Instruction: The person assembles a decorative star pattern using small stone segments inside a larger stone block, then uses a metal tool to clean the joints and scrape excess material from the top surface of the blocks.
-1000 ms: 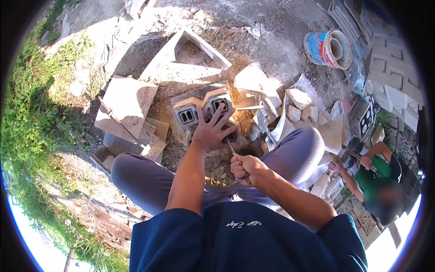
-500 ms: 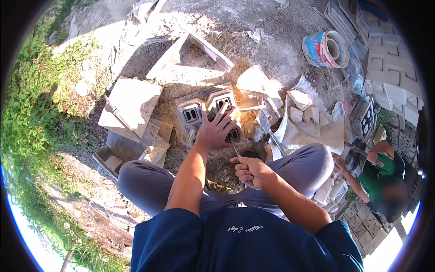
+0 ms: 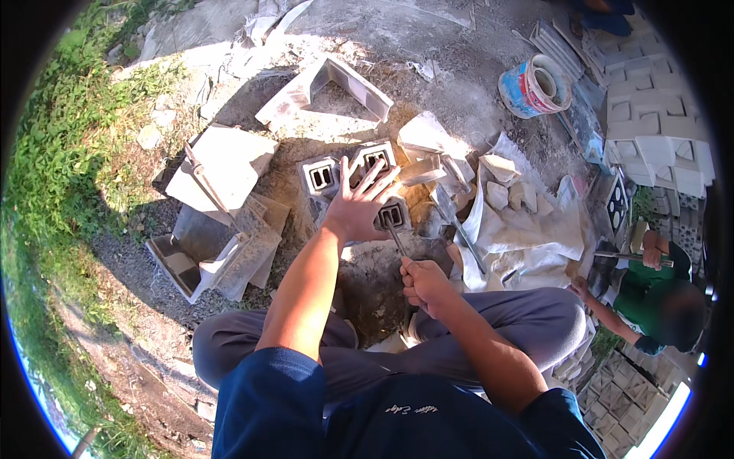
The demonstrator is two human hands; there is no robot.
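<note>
A grey three-lobed concrete block or mould lies on the ground in front of my crossed legs, with dark slots in its square openings. My left hand rests over its middle, fingers spread and stretched out. Closed around a thin metal rod-like tool is my right hand, nearer to me. The tool's far end meets the slotted opening of the nearest lobe; how deep it reaches I cannot tell. My left palm hides the block's centre.
Flat slabs and an angled metal tray lie left, with a stick across them. A V-shaped frame sits beyond. Broken chunks lie on a pale sheet at right. Farther off are a bucket, stacked blocks and a co-worker.
The whole view has shifted slightly. The tool in my right hand now stands more plainly in the nearest lobe's opening. My left hand stays spread on the block. The co-worker's hands have moved a little.
</note>
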